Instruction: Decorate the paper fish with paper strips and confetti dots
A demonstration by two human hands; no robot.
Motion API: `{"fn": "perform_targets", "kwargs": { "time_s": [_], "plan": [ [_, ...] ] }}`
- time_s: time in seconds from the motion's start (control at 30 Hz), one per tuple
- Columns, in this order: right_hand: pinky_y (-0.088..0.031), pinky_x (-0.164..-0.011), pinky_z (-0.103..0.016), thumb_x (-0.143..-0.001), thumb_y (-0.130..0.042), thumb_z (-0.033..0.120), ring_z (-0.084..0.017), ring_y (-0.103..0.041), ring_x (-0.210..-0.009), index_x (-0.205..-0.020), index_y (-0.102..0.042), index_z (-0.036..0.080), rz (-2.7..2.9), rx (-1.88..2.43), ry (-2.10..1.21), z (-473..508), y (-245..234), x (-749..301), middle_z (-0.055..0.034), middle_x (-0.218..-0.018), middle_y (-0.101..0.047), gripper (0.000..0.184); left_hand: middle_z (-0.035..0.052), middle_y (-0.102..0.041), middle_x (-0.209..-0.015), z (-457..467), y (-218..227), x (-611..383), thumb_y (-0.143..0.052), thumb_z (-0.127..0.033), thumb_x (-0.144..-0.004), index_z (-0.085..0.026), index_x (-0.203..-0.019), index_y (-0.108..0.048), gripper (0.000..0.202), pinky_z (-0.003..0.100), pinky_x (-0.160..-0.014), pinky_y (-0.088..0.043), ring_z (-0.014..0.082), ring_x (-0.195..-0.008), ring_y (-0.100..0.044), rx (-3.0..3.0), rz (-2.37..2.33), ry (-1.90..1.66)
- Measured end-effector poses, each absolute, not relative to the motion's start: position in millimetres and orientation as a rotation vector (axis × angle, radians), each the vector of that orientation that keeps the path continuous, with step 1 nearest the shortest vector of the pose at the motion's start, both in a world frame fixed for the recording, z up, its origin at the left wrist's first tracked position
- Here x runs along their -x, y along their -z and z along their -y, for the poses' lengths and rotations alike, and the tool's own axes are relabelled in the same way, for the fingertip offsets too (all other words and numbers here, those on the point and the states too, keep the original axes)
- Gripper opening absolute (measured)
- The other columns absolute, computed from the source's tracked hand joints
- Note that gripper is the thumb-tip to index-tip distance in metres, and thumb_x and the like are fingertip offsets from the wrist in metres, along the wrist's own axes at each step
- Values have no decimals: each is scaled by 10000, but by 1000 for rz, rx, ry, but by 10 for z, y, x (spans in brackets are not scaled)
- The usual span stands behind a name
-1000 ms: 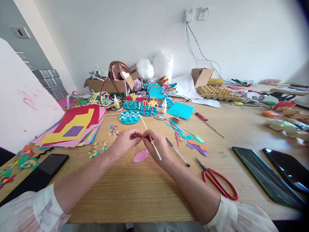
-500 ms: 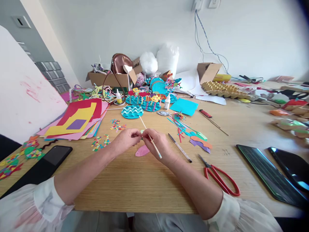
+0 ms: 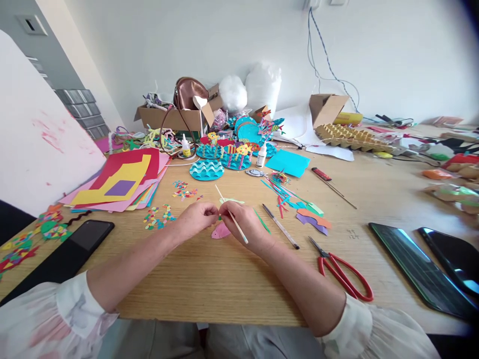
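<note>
– Wooden table (image 3: 194, 279) fills most of the lower frame, white wall (image 3: 224, 40) up top. Where's the stick (image 3: 232, 215)?
– Centre of frame, slanting over the R hand (image 3: 247, 220), which holds it, prob. tucked btwn fingers; pale-blue end's nr the wrist.
– And L hand (image 3: 202, 216)?
– Thumb + fingers bunched narrow, right by the R fingertips. Can't tell if anything's pinched there, too hidden.
– Fish?
– Pink paper fish (image 3: 220, 231) lies on the table, centre, just below the hands, partly covered by R hand.
– Tips?
– Imo: pinch lightly w/ fingertips, steady both wrists, work low. Stick's long, so mind its far end doesn't drag the pale green paper (image 3: 237, 201) just beyond R hand.
</note>
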State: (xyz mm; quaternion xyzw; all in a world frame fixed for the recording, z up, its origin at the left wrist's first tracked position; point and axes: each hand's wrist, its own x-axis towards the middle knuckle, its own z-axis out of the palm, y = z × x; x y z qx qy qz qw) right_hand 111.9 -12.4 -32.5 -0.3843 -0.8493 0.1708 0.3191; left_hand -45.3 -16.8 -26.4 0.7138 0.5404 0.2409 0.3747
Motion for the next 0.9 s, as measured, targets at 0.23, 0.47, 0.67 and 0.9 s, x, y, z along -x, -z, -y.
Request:
{"fn": "perform_targets", "kwargs": {
  "time_s": [0.23,0.47,0.67,0.9],
  "plan": [
    [-349,-602,-206,-732,-474,40,-113,-517,-649,-779,-549,170,2340,995,-476,129,374,-1119,-4,-698,-589,157,19,-601,-718,390,317,620,-449,-161,-785,-156,-727,-596,158,253,-637,-412,148,-699,-543,-2355,-1521,-559],
    [-319,-600,-211,-782,-507,140,-124,-480,-692,-833,-537,154,2583,804,-366,127,456,-1122,-20,-737,-556,61,43,-608,-968,628,543,735,-313,-160,-904,-188,-1081,-554,300,308,-836,-443,160,-930,-526,-2857,-1054,-598],
    [-305,-596,-214,-798,-465,86,-127,-473,-706,-826,-522,165,2655,836,-256,127,463,-1129,-23,-747,-549,102,45,-580,-1071,603,673,743,-311,-188,-915,-195,-1173,-499,320,325,-925,-417,157,-1028,-498,-2828,-1058,-642],
    [-306,-598,-220,-824,-462,122,-133,-472,-710,-843,-519,162,2671,845,-253,147,421,-1126,-26,-744,-540,72,55,-591,-1020,603,679,732,-321,-169,-908,-188,-1160,-514,318,329,-877,-441,170,-970,-527,-2846,-1091,-612]
  ]
}}
